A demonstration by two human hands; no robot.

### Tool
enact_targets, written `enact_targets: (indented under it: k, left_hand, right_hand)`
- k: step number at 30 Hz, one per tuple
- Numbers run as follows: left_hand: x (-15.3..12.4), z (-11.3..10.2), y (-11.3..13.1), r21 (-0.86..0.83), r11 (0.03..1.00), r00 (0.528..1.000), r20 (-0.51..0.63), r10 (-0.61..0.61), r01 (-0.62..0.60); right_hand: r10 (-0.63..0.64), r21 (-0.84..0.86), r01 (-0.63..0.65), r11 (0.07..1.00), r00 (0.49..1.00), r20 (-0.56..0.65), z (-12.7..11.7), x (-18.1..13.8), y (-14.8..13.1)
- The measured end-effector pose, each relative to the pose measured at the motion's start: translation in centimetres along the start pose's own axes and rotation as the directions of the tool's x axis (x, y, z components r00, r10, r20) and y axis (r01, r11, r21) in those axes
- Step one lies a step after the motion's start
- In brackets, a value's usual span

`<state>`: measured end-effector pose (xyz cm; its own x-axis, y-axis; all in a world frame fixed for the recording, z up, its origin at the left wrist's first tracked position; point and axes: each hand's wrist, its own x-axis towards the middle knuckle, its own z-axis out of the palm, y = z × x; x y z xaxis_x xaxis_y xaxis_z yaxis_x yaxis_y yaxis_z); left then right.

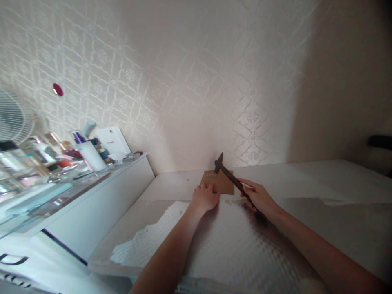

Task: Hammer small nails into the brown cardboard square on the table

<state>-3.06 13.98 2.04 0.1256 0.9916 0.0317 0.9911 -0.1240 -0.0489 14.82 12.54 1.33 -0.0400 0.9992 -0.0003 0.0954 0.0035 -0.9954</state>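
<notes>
A small brown board (223, 183) lies flat on the white table (306, 175) close to the wall. My left hand (204, 197) rests on the board's near left corner, fingers curled together against it. My right hand (259, 198) is wrapped round the handle of a dark hammer (228, 173). The hammer's head is raised a little above the board's far edge. Whether something small sits under the left fingers is too blurred to make out.
A sheet of bubble wrap (232, 245) covers the near part of the table under my forearms. To the left a white cabinet (101, 196) carries bottles, a white cup (92, 155) and boxes. A fan (12, 118) stands at far left. The patterned wall is close behind.
</notes>
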Motion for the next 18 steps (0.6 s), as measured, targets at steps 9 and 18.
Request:
enact_targets:
  k: [9,18]
  left_hand:
    - [0.03,-0.03,0.03,-0.006,1.0,1.0,0.015,-0.007,0.008]
    - [0.07,0.05,-0.04,-0.007,1.0,1.0,0.002,0.007,-0.007]
  right_hand:
    - [0.013,-0.045,-0.013,0.999,1.0,-0.004,0.02,0.01,-0.06]
    - [0.006,-0.037,-0.006,0.999,1.0,-0.014,-0.03,0.07,0.08]
